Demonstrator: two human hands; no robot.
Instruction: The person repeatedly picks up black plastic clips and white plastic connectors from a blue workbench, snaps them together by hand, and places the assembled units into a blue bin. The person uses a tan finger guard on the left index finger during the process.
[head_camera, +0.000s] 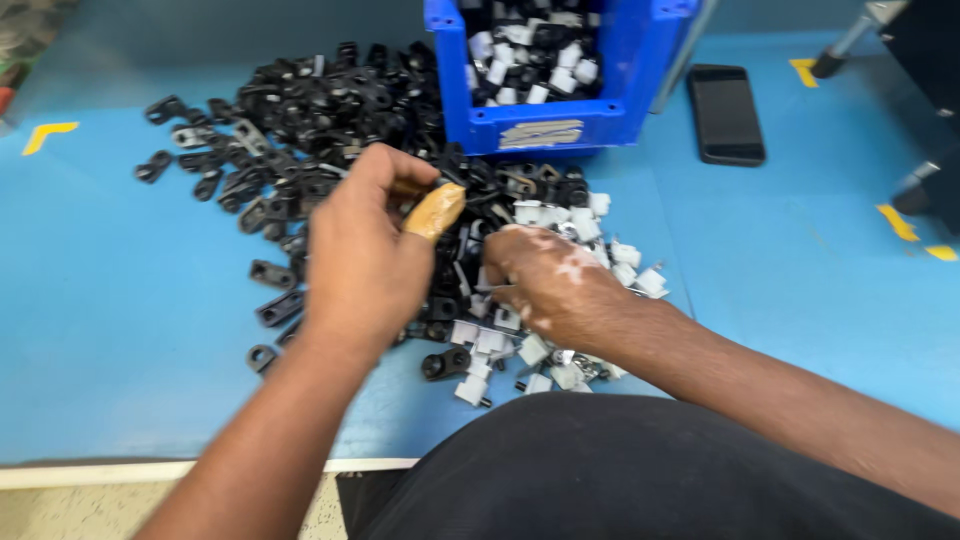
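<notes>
A big heap of small black plastic parts (300, 110) lies on the blue table (110, 290). A smaller heap of white clip parts (590, 235) lies to its right. My left hand (365, 250) hovers over the middle of the heaps, fingers bent, thumb wrapped in a tan bandage; whether it holds a part is hidden. My right hand (550, 280) rests curled on the white parts, fingers tucked under and hidden among them. The two hands nearly touch.
A blue plastic bin (560, 125) holding black and white parts stands at the far middle. A dark phone (726, 112) lies flat to its right. Metal legs (915, 185) stand at the right edge. Yellow corner marks (48, 132) are on the table. The table's near edge (150, 468) runs below.
</notes>
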